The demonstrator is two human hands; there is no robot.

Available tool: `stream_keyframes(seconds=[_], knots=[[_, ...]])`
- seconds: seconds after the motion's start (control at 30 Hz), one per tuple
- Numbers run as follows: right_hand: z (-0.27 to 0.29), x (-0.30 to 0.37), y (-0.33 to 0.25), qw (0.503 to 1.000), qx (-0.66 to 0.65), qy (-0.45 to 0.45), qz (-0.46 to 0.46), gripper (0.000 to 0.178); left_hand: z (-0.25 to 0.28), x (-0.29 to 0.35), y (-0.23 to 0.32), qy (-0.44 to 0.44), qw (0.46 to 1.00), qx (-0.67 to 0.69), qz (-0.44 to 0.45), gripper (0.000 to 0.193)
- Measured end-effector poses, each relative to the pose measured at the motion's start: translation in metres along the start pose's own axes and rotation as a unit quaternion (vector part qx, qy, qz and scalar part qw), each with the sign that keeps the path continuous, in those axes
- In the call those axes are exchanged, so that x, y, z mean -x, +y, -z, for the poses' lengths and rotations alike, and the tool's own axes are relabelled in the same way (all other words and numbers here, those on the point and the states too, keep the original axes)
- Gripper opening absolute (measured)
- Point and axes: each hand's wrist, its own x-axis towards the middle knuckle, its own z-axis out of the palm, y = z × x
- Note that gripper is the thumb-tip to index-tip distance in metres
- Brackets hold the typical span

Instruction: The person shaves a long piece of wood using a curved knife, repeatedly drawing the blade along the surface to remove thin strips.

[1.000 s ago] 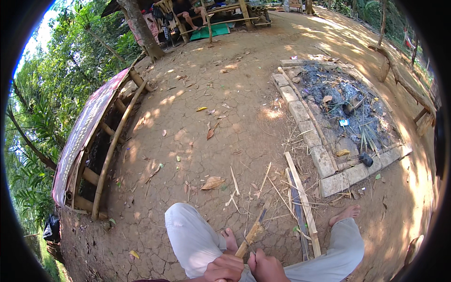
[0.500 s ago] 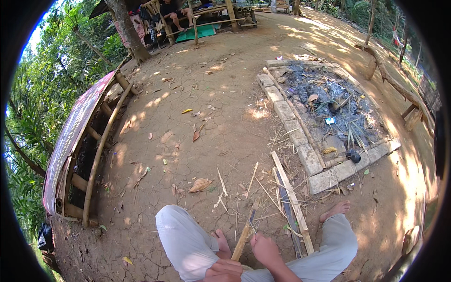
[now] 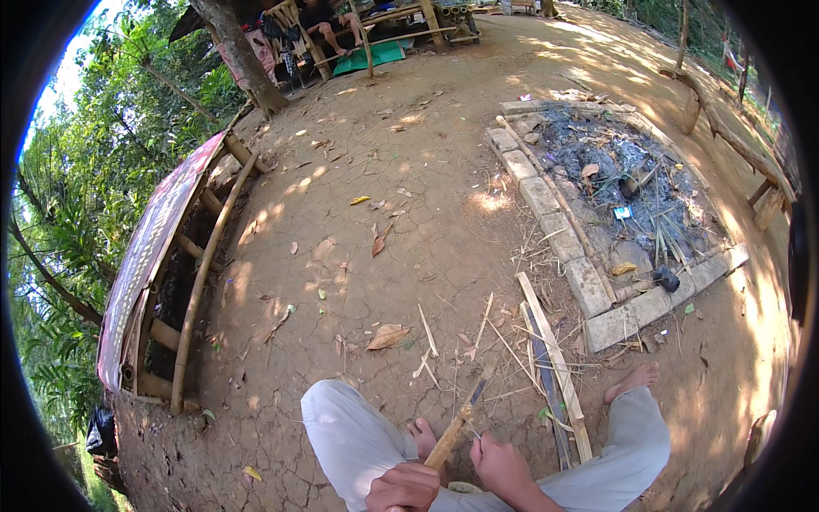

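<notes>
My left hand (image 3: 404, 487), at the lower edge between my knees, is closed round the near end of a light brown bamboo strip (image 3: 448, 439). The strip slants up and away to the right. Beside it my right hand (image 3: 502, 466) is a closed fist on what looks like a knife; its handle is hidden in the fingers. The thin dark blade (image 3: 478, 393) lies along the far part of the strip. To the right, a long pale bamboo slat (image 3: 553, 367) and a dark slat (image 3: 547, 388) lie on the ground by my right leg.
Thin splinters (image 3: 428, 331) and dry leaves (image 3: 388, 336) are scattered ahead on cracked earth. A brick-edged fire pit (image 3: 563, 243) with ash lies at right. A low bamboo bench (image 3: 198, 282) with a patterned cover stands left. A person (image 3: 334, 34) sits in the far shelter.
The view has shifted, so the surroundings sit further right. My left hand has come up more into view with the bamboo strip; my right fist stays beside it.
</notes>
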Motion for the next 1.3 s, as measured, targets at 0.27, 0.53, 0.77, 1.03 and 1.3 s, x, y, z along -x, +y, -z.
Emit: stream_keyframes(seconds=[0.27, 0.53, 0.77, 1.03, 1.3], knots=[[-0.031, -0.029, 0.019, 0.999, 0.012, 0.007, -0.046, 0.028, -0.002, 0.022, 0.003, 0.101, 0.993, -0.057, -0.006, 0.05], [-0.041, -0.034, 0.022, 0.996, -0.023, 0.068, -0.06, 0.029, 0.006, 0.018, -0.004, 0.11, 0.992, -0.018, 0.062, 0.038], [-0.026, 0.021, -0.015, 0.997, -0.058, 0.032, 0.025, 0.027, -0.004, 0.028, 0.004, 0.127, 0.992, -0.026, 0.002, 0.037], [-0.061, -0.032, 0.034, 0.996, -0.034, 0.073, -0.043, 0.026, -0.014, 0.029, 0.005, 0.112, 0.991, -0.066, 0.041, 0.038], [-0.033, -0.002, 0.0, 0.995, -0.089, 0.051, -0.001, 0.022, -0.014, 0.021, 0.001, 0.148, 0.986, -0.064, 0.036, 0.037]])
